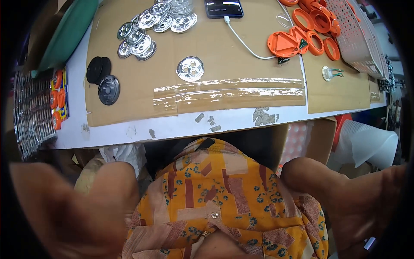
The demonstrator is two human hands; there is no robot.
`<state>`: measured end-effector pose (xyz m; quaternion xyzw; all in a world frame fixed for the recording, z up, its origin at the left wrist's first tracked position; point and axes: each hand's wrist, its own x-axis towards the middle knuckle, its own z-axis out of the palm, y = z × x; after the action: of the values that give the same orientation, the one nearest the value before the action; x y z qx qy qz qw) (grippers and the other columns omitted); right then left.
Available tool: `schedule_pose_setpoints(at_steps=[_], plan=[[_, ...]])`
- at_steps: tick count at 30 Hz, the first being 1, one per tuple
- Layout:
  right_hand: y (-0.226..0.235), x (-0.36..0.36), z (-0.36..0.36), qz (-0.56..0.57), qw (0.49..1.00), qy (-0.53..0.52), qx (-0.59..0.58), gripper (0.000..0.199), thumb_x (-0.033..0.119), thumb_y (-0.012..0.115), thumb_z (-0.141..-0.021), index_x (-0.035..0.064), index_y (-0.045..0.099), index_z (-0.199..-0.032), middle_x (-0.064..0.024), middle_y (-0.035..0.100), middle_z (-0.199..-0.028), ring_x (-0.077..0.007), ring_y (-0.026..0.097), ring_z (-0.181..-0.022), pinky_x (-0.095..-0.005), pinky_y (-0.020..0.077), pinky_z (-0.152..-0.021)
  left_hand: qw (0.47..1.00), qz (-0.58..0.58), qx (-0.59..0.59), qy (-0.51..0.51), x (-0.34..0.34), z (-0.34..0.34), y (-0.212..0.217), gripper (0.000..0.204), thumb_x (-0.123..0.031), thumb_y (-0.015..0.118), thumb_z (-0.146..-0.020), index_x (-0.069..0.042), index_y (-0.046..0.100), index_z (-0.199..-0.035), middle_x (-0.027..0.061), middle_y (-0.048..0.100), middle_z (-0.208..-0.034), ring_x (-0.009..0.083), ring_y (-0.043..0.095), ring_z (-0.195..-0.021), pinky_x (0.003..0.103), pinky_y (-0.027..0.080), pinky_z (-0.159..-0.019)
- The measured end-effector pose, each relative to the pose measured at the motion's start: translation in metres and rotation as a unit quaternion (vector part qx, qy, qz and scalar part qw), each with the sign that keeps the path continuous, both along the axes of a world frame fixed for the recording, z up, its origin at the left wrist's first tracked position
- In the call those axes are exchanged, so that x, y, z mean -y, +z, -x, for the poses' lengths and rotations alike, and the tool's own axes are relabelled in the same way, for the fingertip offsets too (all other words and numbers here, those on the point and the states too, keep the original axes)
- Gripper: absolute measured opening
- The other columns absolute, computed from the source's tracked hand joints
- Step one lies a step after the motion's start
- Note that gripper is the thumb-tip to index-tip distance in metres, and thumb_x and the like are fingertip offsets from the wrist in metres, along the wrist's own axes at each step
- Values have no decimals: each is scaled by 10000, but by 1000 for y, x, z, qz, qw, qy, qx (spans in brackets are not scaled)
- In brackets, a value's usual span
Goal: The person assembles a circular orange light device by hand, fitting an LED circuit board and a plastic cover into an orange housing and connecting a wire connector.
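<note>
Close to the camera, my left hand [73, 207] is raised at the lower left, smeared by motion, with its fingers hidden. Likewise my right hand [340, 185] is lifted at the lower right, and its fingers fall outside the clear picture. Neither hand touches anything on the table. Beyond them, a single shiny reflector disc [190, 69] with three holes lies on the cardboard sheet [241, 56]. Several similar silver reflectors [148, 18] are heaped behind it. Black round parts [108, 90] rest at the left, and orange plastic housings [282, 44] at the right.
A phone [224, 7] with a white cable [243, 38] lies at the back. A pale perforated basket [358, 39] stands at the right, near a small wired disc [327, 74]. Silver strip packets [34, 108] sit at the left edge, below a green tub [71, 39].
</note>
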<state>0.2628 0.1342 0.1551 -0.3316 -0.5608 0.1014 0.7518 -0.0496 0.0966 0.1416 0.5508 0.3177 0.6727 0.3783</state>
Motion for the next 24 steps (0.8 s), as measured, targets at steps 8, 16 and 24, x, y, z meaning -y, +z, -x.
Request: schedule_pose_setpoints(at_steps=[8, 16, 24], plan=[[1, 15, -25, -14, 999, -13, 33, 333, 180, 592, -785, -99, 666, -951, -174, 690, -969, -216, 637, -946, -332, 482, -840, 998, -25, -20, -47, -38, -33, 10, 444, -367, 533, -911, 57, 555, -1039, 186, 567, -1033, 215, 524, -848, 383, 458, -714], [-10, -27, 9, -9, 996, 7, 86, 303, 139, 592, -780, -98, 675, -949, -164, 692, -966, -203, 639, -941, -316, 478, -847, 997, -31, -20, -61, -32, -40, 6, 435, -351, 534, -917, 57, 540, -1066, 177, 557, -1041, 205, 513, -841, 379, 454, -706], [-80, -76, -24, 163, 798, -182, 551, 489, 227, 835, -705, 30, 694, -1130, -110, 696, -1068, -285, 599, -1019, -399, 460, -905, 995, -31, -36, -90, -42, -11, 0, 428, -336, 535, -923, 57, 524, -1094, 169, 547, -1049, 194, 503, -833, 375, 450, -699]])
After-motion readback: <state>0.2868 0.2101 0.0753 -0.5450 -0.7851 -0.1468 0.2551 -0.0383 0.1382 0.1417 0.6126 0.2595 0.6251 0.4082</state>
